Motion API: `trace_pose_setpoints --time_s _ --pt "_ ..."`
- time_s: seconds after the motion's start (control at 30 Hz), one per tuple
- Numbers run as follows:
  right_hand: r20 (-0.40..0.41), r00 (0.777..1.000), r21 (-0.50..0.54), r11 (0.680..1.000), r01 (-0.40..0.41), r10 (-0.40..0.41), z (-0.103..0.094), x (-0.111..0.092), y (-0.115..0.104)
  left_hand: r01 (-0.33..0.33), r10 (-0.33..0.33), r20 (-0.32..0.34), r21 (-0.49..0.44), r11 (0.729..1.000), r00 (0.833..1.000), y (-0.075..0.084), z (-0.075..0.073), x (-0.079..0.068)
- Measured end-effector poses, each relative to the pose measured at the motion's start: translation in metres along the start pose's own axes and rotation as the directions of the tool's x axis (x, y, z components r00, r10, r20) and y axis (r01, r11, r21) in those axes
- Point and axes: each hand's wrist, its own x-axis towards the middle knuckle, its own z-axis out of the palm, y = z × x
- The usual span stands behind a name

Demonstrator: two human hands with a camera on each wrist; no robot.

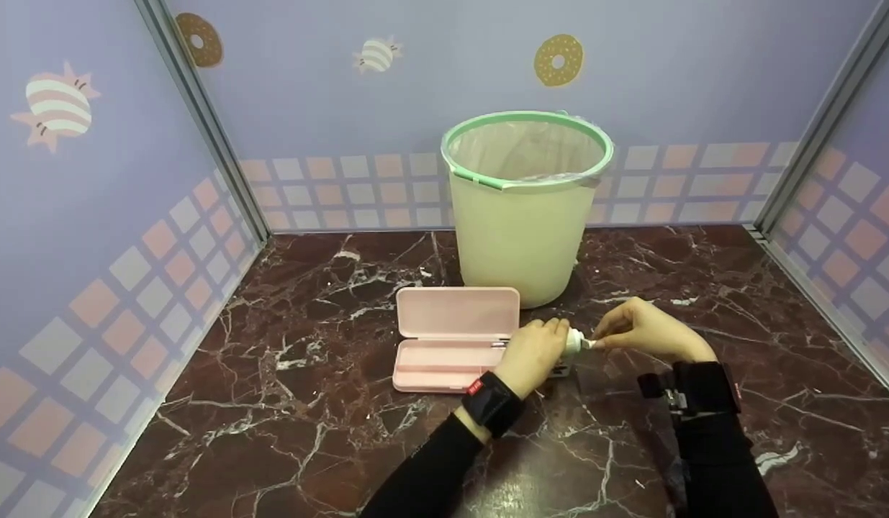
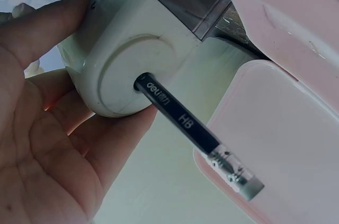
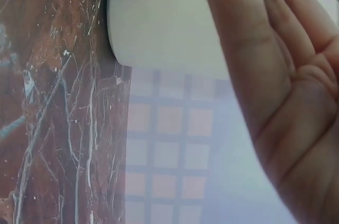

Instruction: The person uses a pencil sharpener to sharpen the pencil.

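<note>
My left hand (image 1: 536,352) grips a white crank pencil sharpener (image 1: 574,341) with a dark clear shavings window, thumb on one side and fingers round the other in the left wrist view. A dark HB pencil (image 2: 183,118) sticks out of its round hole, eraser end outward. My right hand (image 1: 651,331) pinches the small crank handle (image 1: 589,344) at the sharpener's right end; in the right wrist view the fingertips run out of frame. Beside my left hand, an open pink pencil case (image 1: 458,313) lies on the table, its right part overlapped by the hand and pencil.
A pale bin (image 1: 520,237) with a green rim and a clear liner stands right behind the case and sharpener. The dark red marbled table (image 1: 293,417) ends at patterned wall panels (image 1: 329,108) at the back and both sides.
</note>
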Motion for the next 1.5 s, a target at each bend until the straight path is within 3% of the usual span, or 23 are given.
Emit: trace_pose_setpoints --time_s 0.43,0.77,1.03,1.27,1.4,1.5 --pt "-0.208 0.978 0.061 0.998 -0.006 0.019 0.005 0.008 0.007 0.013 -0.012 0.054 -0.022 1.000 0.998 -0.001 -0.003 0.001" --pt "-0.447 0.894 0.037 0.999 0.020 -0.001 0.018 0.023 0.019 0.008 -0.007 0.032 -0.049 0.999 0.999 -0.001 -0.002 0.000" --pt "-0.500 0.866 -0.019 1.000 -0.001 -0.008 0.024 0.031 0.023 0.011 -0.008 0.056 -0.047 0.999 0.998 -0.001 -0.003 0.002" --pt "-0.538 0.842 -0.167 0.984 -0.057 -0.043 0.031 0.037 0.028 0.007 -0.005 0.063 -0.033 0.999 0.998 0.000 -0.003 0.002" --pt "-0.512 0.857 -0.249 0.965 -0.079 -0.062 0.036 0.039 0.033 0.001 0.000 0.036 -0.024 1.000 0.999 -0.001 -0.002 0.000" --pt "-0.449 0.891 -0.307 0.948 -0.088 -0.063 0.038 0.039 0.037 -0.002 0.002 -0.006 -0.020 1.000 1.000 -0.001 0.000 -0.001"
